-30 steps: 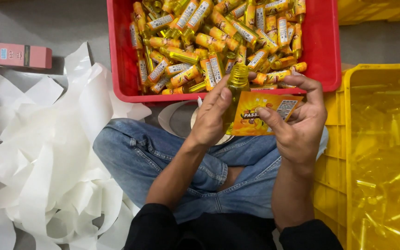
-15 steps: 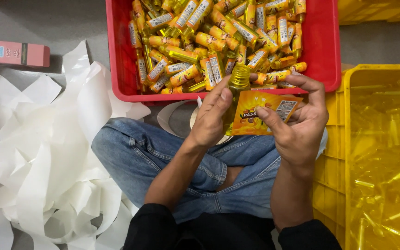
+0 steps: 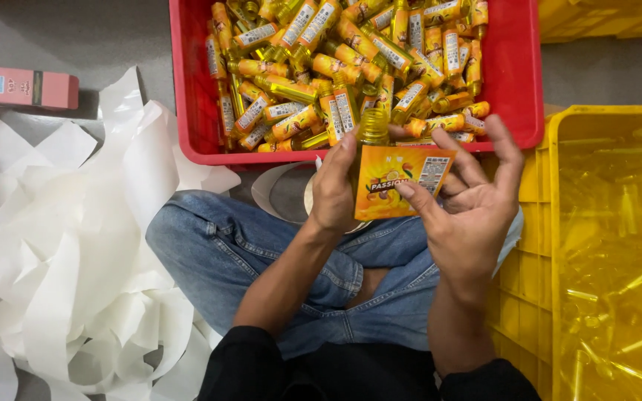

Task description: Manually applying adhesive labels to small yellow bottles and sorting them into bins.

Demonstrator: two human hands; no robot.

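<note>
My left hand (image 3: pixel 334 189) grips a small yellow bottle (image 3: pixel 372 128) by its body, cap end up, just in front of the red crate. My right hand (image 3: pixel 472 199) holds an orange label (image 3: pixel 398 180) against that bottle, thumb pressed on the label's lower right edge and fingers spread behind it. Both hands hover above my crossed legs in blue jeans. The red crate (image 3: pixel 525 89) beyond them is heaped with several labelled yellow and orange bottles (image 3: pixel 336 67).
A yellow crate (image 3: pixel 551 245) with clear yellow bottles stands at my right. A pile of white backing-paper strips (image 3: pixel 61 245) covers the floor at my left. A pink box (image 3: pixel 30 87) lies far left. A label roll (image 3: pixel 284 194) sits under my hands.
The label sits slightly more upright against the bottle than before. Both hands stay in nearly the same place.
</note>
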